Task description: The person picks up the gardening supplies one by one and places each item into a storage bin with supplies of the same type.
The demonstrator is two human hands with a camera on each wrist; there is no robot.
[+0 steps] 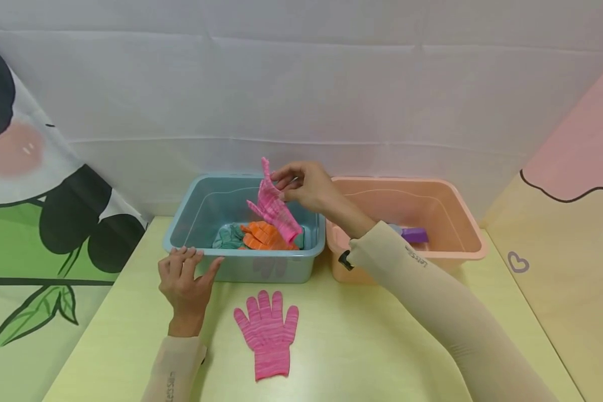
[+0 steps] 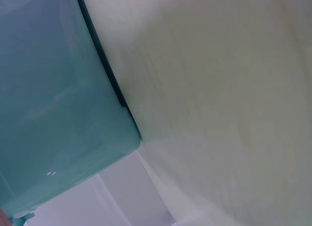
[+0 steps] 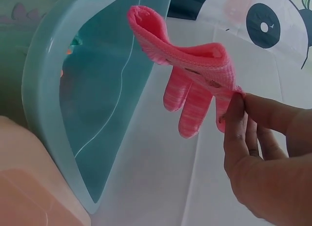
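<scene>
While left fingers rest straight at the blue bin's rim, right fingers pinch a pink glove above it.

I see a pale yellow-green table carrying everything here. At its far edge, towards the left, a blue plastic bin stands on it, and just to the right of that, almost touching, an orange-pink bin. Nearer to me, in front of the blue bin, a pink striped glove lies flat on the tabletop, its fingers pointing away towards the bin. A left hand rests on the table at the blue bin's near left corner
</scene>
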